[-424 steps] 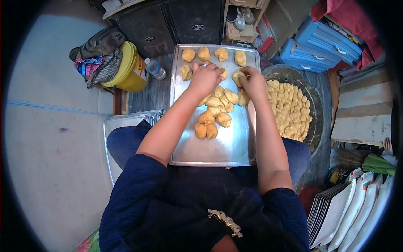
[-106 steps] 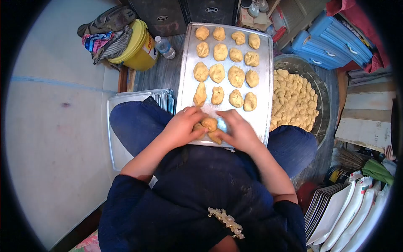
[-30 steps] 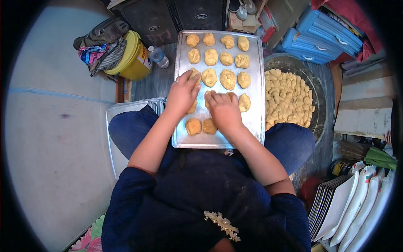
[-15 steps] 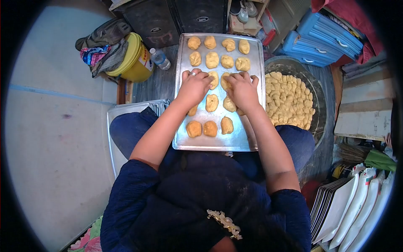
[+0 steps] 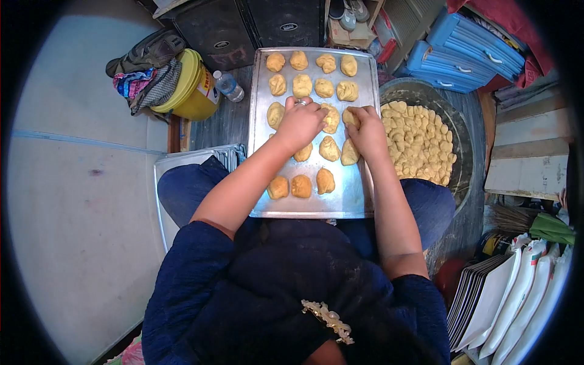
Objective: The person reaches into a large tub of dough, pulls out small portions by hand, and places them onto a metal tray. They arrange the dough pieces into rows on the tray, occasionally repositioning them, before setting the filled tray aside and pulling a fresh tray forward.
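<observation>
A metal baking tray (image 5: 347, 204) lies across my lap, set with rows of yellow dough pieces. My left hand (image 5: 299, 125), with a ring on one finger, reaches over the third row. Its fingers are curled, their tips on the left side of a dough piece (image 5: 331, 119); the palm hides part of the row. At the tray's right side my right hand (image 5: 368, 134) is closed, thumb and fingers on the end dough piece (image 5: 350, 117) of that row. Just below its thumb lies another dough piece (image 5: 350, 153).
A round dark basin (image 5: 465, 152) full of dough pieces (image 5: 420, 143) stands on the floor at right. Stacked trays (image 5: 228, 155) lie at left. Beyond them are a water bottle (image 5: 229, 86), a yellow bucket (image 5: 194, 91) and black speakers (image 5: 286, 27). Blue drawers (image 5: 450, 61) stand far right.
Both hands have moved one column to the right along the third row. The dough piece at the row's left end now shows. The view has shifted slightly.
</observation>
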### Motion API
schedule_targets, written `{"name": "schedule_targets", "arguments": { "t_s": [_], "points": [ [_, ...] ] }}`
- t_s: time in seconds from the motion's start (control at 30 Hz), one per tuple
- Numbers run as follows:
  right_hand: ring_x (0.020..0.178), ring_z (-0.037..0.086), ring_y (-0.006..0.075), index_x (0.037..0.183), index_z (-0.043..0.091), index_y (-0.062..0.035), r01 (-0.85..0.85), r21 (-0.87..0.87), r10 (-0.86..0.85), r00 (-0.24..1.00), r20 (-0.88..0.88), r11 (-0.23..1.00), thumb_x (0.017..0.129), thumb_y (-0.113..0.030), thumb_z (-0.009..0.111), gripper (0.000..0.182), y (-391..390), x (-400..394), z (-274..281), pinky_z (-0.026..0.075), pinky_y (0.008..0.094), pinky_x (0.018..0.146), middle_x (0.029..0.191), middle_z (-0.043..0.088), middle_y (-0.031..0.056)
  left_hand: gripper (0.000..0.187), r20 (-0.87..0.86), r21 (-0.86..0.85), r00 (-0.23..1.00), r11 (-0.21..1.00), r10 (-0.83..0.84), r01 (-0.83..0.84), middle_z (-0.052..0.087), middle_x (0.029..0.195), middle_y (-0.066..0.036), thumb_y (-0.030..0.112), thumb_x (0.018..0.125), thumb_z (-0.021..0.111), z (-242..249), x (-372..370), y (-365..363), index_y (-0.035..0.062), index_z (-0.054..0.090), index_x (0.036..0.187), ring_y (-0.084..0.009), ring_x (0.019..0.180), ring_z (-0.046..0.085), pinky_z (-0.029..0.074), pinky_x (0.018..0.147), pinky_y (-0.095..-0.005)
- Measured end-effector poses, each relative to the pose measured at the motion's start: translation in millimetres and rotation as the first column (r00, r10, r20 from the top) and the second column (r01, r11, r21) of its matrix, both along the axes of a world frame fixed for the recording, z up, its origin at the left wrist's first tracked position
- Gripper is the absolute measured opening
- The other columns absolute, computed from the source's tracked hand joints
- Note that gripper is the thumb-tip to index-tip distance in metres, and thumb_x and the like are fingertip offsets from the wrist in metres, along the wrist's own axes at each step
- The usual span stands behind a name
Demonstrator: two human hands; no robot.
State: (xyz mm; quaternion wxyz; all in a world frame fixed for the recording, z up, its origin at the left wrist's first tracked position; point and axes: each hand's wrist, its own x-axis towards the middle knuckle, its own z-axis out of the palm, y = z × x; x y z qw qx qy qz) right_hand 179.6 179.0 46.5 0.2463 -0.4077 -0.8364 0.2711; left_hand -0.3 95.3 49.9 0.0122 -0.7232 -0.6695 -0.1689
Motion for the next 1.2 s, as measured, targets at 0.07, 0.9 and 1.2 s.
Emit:
{"name": "schedule_targets", "arguments": {
  "t_s": [0.07, 0.9, 1.2],
  "points": [
    [0.095, 0.059, 0.0351, 0.11, 0.064, -0.0058, 0.008, 0.025, -0.008, 1.0, -0.015, 1.0, 0.073, -0.007, 0.068, 0.037, -2, 0, -2, 0.049, 0.0402, 0.085, 0.1, 0.058, 0.0162, 0.023, -0.022, 0.036, 1.0, 0.999, -0.005, 0.006, 0.066, 0.092, -0.003, 0.024, 0.08, 0.065, -1, 2, 4, 0.012, 0.069, 0.1, -0.0229, 0.101, 0.055, 0.029, 0.09, -0.0433],
    [0.095, 0.058, 0.0324, 0.109, 0.06, -0.0046, -0.411, -0.301, 0.46, 0.881, 0.112, 0.86, 0.075, -0.008, 0.066, 0.034, -105, 45, 44, 0.05, 0.0413, 0.079, 0.101, 0.056, 0.0147, 0.031, 0.181, -0.196, 0.979, 0.973, -0.089, 0.125, 0.06, 0.114, -0.009, 0.015, 0.079, 0.065, 23, 40, -142, 0.006, 0.064, 0.109, -0.0257, 0.101, 0.056, 0.043, 0.088, -0.039],
    [0.109, 0.053, 0.0334, 0.125, 0.057, -0.0082, -0.126, 0.026, 0.121, 0.983, 0.135, 0.992, 0.075, -0.007, 0.067, 0.051, -71, 42, 10, 0.043, 0.0381, 0.097, 0.125, 0.054, 0.0165, 0.042, 0.098, -0.087, 0.99, 0.991, -0.097, 0.106, 0.052, 0.131, -0.012, 0.028, 0.085, 0.064, 19, 71, -87, 0.0053, 0.059, 0.12, -0.0274, 0.122, 0.048, 0.037, 0.098, -0.0401]
  ]
}}
